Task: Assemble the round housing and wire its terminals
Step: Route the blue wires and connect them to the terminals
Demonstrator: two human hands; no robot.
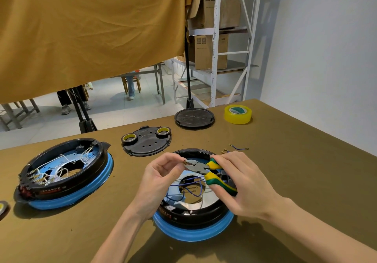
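Crimping looks like the step in hand: the left hand [163, 173] pinches a small brass terminal [185, 163] between thumb and forefinger and offers it to the nose of the pliers [201, 166], which the right hand [240, 181] grips by the green-and-yellow handles. Both hands hover over the round housing [193, 207], a black ring on a blue base lying near the middle of the table [285, 160], with blue wires [189, 189] looping loose inside it.

To do this well, I judge the terminal should sit square in the pliers' nose before any squeeze, with the wire end fully seated in its barrel; whether it is seated now is too small to tell. A slow, firm squeeze suits such a small part, and the left fingers should stay behind the pliers' tips. Spare terminated leads [236, 148] lie just beyond the housing on the far right; a second, already wired housing [67, 173] sits to the left as a pattern to follow.
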